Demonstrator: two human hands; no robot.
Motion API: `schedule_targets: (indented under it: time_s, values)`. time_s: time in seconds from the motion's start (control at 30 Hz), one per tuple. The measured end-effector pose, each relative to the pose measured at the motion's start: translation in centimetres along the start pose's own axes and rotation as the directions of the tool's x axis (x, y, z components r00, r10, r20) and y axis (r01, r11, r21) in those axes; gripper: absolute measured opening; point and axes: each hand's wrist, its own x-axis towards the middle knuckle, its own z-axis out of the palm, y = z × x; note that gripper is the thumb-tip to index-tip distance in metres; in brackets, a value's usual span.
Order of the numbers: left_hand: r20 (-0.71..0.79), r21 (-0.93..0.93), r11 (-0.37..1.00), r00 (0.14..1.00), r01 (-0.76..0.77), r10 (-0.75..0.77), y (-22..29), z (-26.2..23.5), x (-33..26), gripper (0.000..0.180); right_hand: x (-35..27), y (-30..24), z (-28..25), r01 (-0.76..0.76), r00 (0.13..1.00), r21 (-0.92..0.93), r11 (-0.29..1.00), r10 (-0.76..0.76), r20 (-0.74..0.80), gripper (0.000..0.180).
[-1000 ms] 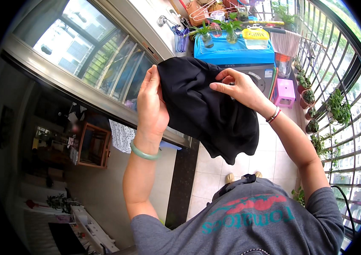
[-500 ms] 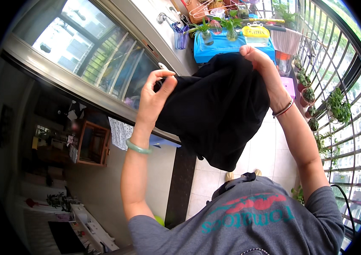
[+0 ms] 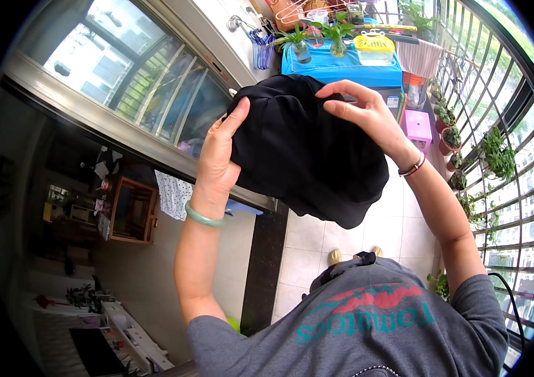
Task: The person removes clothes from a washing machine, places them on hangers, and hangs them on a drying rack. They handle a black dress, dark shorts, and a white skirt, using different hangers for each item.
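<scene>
A black cloth garment (image 3: pixel 311 157) hangs bunched in front of me, its lower edge loose above the tiled floor; its exact kind is not clear. At its left upper edge my left hand (image 3: pixel 220 147) is closed on the fabric, thumb pointing up along it and the other fingers partly hidden. On its upper right, my right hand (image 3: pixel 367 116) pinches the cloth between thumb and forefinger, with a fold showing near the fingertips. A small white piece (image 3: pixel 232 92) shows just above the left thumb; I cannot tell what it is.
Ahead stands a blue-covered surface (image 3: pixel 342 74) with plants in glass vases and a yellow basket (image 3: pixel 374 47). Purple hangers (image 3: pixel 262 50) hang on the wall. A pink box (image 3: pixel 418 129) and potted plants line the barred railing (image 3: pixel 524 188). A sliding window frame (image 3: pixel 122 119) is at left.
My right hand has moved left and slightly down along the garment's top and takes the cloth there. My left hand's thumb has straightened upward, and the garment's lower edge has risen.
</scene>
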Motion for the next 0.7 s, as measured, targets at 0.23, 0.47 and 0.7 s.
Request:
schedule_targets:
  time_s: [0.23, 0.47, 0.7]
  values:
    - [0.031, -0.052, 0.999, 1.000, 0.000, 0.002, -0.2, 2.1, -0.5, 0.022, -0.1, -0.3, 2.0, 0.213, 0.972, -0.519, 0.828, -0.236, 0.023, 0.049]
    - [-0.085, 0.291, 0.923, 0.954, -0.252, 0.287, 0.8, -1.8, 0.1, 0.012, 0.6, 1.6, -2.1, -0.035, 0.990, -0.011, 0.999, 0.033, -0.137, 0.027]
    - [-0.136, 0.557, 0.771, 0.881, -0.310, 0.453, -0.9, -2.7, 1.1, 0.019, 1.6, -1.9, 0.3, -0.017, 0.980, 0.147, 0.989, 0.045, -0.192, 0.026]
